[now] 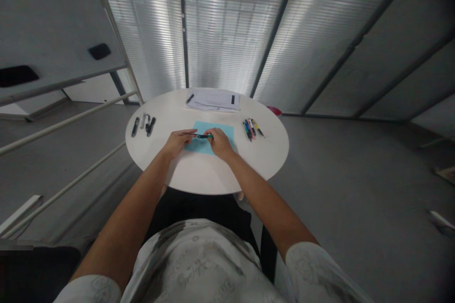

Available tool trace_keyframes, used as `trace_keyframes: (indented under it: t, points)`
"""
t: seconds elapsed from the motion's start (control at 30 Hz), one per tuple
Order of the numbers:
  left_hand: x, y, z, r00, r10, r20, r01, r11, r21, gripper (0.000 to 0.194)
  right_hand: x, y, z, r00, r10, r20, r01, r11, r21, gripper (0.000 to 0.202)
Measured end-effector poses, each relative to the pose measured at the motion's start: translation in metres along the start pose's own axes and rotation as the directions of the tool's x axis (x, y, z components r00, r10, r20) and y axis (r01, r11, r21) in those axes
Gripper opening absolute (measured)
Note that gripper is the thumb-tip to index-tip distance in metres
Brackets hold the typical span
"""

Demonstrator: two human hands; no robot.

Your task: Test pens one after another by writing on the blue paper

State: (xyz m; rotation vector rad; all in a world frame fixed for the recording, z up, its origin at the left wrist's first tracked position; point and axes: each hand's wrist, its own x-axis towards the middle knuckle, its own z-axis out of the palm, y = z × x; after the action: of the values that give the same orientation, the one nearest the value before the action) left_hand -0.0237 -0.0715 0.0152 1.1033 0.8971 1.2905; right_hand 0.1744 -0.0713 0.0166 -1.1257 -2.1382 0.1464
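Both my hands meet over a light blue sheet of paper (199, 149) near the middle of the round white table. A slim green and black pen (204, 136) lies crosswise between them. My left hand (177, 143) is closed on the pen's left end, with the fingers pointing right. My right hand (220, 143) grips its other end, the fingers bent over it and hiding that tip. The blue sheet lies flat below, partly covered by both hands.
Several coloured pens (253, 128) lie to the right, and several black and grey markers (147, 123) to the left. At the table's (202, 182) far side is a stack of white papers (213, 100) with a dark pen (190, 98) on it. A whiteboard frame (117, 38) stands at left.
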Motion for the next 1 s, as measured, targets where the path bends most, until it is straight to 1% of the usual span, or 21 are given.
trace_keyframes:
  t: [0.07, 0.17, 0.3, 0.37, 0.43, 0.53, 0.6, 0.7, 0.77, 1.0]
  points:
    - [-0.001, 0.001, 0.0, 1.0, 0.002, 0.031, -0.002, 1.0, 0.003, 0.037, 0.0, 0.0, 0.002, 1.0, -0.004, -0.001, 0.004, 1.0, -0.007, 0.023]
    - [-0.002, 0.001, 0.0, 0.998, 0.001, 0.06, -0.002, 1.0, 0.015, 0.033, 0.0, 0.004, 0.005, 1.0, 0.003, -0.008, -0.003, 0.999, -0.032, 0.021]
    - [-0.002, 0.001, -0.001, 0.998, -0.003, 0.061, 0.001, 0.999, 0.037, 0.032, 0.0, 0.006, 0.007, 1.0, 0.002, -0.006, -0.002, 0.999, -0.036, 0.019]
    - [-0.002, 0.001, -0.001, 0.999, 0.006, 0.045, -0.007, 1.0, 0.028, 0.03, -0.001, 0.005, 0.006, 1.0, 0.019, 0.003, -0.019, 1.0, -0.024, 0.019]
    - [-0.001, 0.0, -0.001, 1.0, 0.019, 0.016, -0.019, 1.0, 0.001, 0.03, -0.002, 0.003, 0.004, 0.998, 0.069, 0.002, -0.069, 0.998, -0.007, 0.02]
    - [0.001, 0.0, -0.001, 0.999, 0.029, -0.02, -0.03, 0.997, -0.068, 0.031, -0.004, 0.001, -0.002, 0.99, 0.138, -0.016, -0.138, 0.99, -0.016, 0.037]
    - [0.001, 0.001, -0.001, 0.999, 0.026, -0.032, -0.03, 0.991, -0.13, 0.031, -0.006, 0.002, -0.005, 0.988, 0.155, -0.014, -0.156, 0.986, -0.065, 0.042]
    - [0.0, 0.003, -0.002, 0.998, 0.016, -0.053, -0.027, 0.978, -0.206, 0.031, -0.008, 0.004, -0.009, 0.98, 0.197, 0.017, -0.192, 0.967, -0.165, 0.042]
    - [-0.001, 0.005, -0.003, 0.998, 0.009, -0.056, -0.022, 0.974, -0.226, 0.031, -0.008, 0.004, -0.01, 0.975, 0.222, 0.033, -0.21, 0.956, -0.207, 0.043]
    - [-0.001, 0.007, -0.003, 0.998, -0.015, -0.066, -0.001, 0.973, -0.232, 0.03, -0.008, 0.003, -0.013, 0.97, 0.241, 0.043, -0.226, 0.949, -0.221, 0.043]
